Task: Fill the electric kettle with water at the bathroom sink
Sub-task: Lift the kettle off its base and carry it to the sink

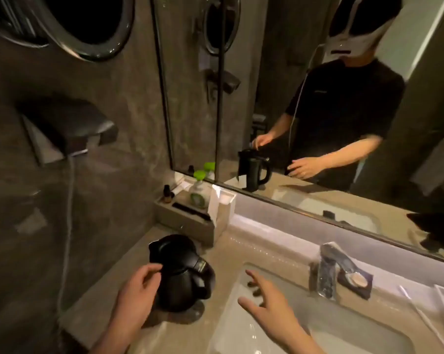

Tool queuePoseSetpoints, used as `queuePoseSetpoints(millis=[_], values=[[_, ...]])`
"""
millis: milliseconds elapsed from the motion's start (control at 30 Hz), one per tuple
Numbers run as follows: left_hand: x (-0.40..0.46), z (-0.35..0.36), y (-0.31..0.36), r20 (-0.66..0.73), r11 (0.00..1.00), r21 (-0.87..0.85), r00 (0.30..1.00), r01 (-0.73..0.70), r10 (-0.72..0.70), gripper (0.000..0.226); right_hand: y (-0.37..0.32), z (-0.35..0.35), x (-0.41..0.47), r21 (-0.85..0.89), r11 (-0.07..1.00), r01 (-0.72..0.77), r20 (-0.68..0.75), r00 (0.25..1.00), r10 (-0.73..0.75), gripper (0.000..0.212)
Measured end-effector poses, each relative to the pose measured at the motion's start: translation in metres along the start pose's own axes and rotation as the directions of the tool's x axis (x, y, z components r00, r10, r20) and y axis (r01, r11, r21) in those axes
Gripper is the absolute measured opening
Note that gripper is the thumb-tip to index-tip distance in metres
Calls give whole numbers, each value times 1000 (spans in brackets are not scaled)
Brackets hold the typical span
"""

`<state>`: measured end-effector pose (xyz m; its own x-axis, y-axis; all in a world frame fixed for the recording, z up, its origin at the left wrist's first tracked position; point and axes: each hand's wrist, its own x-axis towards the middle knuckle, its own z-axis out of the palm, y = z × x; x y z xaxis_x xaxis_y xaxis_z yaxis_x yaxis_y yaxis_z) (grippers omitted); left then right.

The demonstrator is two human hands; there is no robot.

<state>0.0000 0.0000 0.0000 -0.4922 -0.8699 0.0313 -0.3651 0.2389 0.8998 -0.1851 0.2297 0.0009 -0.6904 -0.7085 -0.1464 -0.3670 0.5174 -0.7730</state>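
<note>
Still pre-fill: left hand [136, 290] pinching kettle [181, 273] lid edge on counter [108, 302]; right hand [264, 300] splayed, empty, reaching toward faucet [329, 269] at 2 o'clock; next needing lid opened, kettle shifted under spout.

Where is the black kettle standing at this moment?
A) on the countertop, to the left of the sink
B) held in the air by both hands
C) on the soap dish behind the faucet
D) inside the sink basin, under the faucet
A: the black kettle stands on the countertop left of the sink, with the left hand at its lid and the right hand open over the basin.
</note>
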Motion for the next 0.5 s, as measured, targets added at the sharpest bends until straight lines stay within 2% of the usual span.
queuePoseSetpoints(millis=[33, 100, 167, 267, 333, 500], values=[[9, 0, 4, -19, 999, 25, 999, -42, 42, 23, -11, 9, 16, -11, 999, 43, 44, 998, -43, 74], [19, -4, 17, -63, 975, 178, 987, -136, 149, 19, -33, 30, 37, -43, 994, 99, 126, 988, -93, 79], [27, -6, 27, -86, 951, 276, 982, -140, 170, 23, -46, 50, 55, -2, 992, 129, 162, 979, -127, 67], [29, -7, 20, -49, 921, 371, 988, -121, 150, 30, -48, 72, 66, 84, 992, 94, 170, 980, -108, 31], [36, -7, 17, -9, 912, 391, 990, -124, 138, 36, -49, 80, 71, 172, 983, 69, 161, 982, -97, 16], [42, -4, 8, 39, 920, 373, 993, -119, 113, 40, -50, 90, 72, 265, 958, 110, 120, 982, -146, 21]])
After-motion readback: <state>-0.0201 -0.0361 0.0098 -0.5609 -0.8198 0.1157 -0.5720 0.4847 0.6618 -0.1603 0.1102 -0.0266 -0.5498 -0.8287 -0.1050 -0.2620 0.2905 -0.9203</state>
